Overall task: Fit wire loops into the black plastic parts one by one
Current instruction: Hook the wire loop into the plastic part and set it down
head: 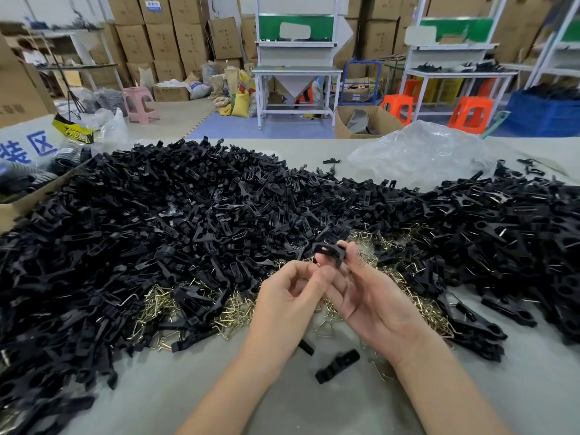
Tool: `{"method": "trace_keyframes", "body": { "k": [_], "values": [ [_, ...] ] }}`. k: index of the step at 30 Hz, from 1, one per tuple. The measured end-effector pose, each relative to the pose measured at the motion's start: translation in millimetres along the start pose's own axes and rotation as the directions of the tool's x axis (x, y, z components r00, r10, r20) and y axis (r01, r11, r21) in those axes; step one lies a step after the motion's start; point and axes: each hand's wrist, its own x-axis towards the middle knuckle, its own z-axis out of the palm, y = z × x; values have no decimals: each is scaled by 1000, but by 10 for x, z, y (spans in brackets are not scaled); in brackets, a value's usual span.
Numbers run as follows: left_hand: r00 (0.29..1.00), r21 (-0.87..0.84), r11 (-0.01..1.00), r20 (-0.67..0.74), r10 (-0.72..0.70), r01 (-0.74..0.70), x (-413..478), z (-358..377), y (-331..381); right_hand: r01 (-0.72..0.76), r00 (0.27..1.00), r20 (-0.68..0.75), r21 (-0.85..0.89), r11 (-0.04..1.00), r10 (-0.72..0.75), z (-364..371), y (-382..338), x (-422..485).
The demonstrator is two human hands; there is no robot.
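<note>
My right hand (373, 296) holds a black plastic part (329, 252) at its fingertips, above the middle of the table. My left hand (292, 296) is right beside it, thumb and forefinger pinched together at the part's lower edge; a wire loop there is too hidden to make out. A big heap of black plastic parts (157, 221) covers the table's left and middle. Brass-coloured wire loops (163, 306) lie in a flat pile under and around my hands. Another heap of black parts with wire in them (502, 233) lies to the right.
Two loose black parts (337, 365) lie on the grey table (219, 387) between my forearms. A crumpled clear plastic bag (423, 152) sits at the back right, a cardboard box (28, 196) at the left edge. Benches, stools and stacked cartons stand beyond.
</note>
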Motion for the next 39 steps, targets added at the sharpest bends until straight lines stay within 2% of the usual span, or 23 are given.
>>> {"method": "trace_keyframes", "body": {
  "k": [5,9,11,14,17,20,23,33,39],
  "values": [
    [1000,34,999,-5,-22,23,29,-31,-33,11,1000,26,-58,998,-9,-8,22,7],
    [1000,98,995,-15,22,-21,53,-49,-58,86,996,31,-127,988,-83,-30,-19,33],
    [1000,-19,1000,-21,21,-21,67,-85,-49,128,990,-33,-141,982,-134,-41,-49,47],
    [997,-252,965,40,-62,70,89,-146,-26,163,976,-115,-167,972,-184,-72,-75,58],
    [986,-337,930,123,-111,147,98,-155,-23,150,984,-69,-192,970,-166,-79,-43,65],
    [980,-369,913,159,-121,172,106,-150,-30,140,990,41,-218,966,-134,-67,-3,52],
    [976,-383,904,175,-132,191,124,-156,-37,148,987,92,-245,958,-129,-72,3,47],
    [967,-438,873,219,-127,213,130,-153,-42,146,988,94,-270,952,-125,-61,-2,26],
    [966,-413,882,206,-153,228,126,-122,-41,150,988,76,-322,935,-133,-46,-12,7]
  ]
}}
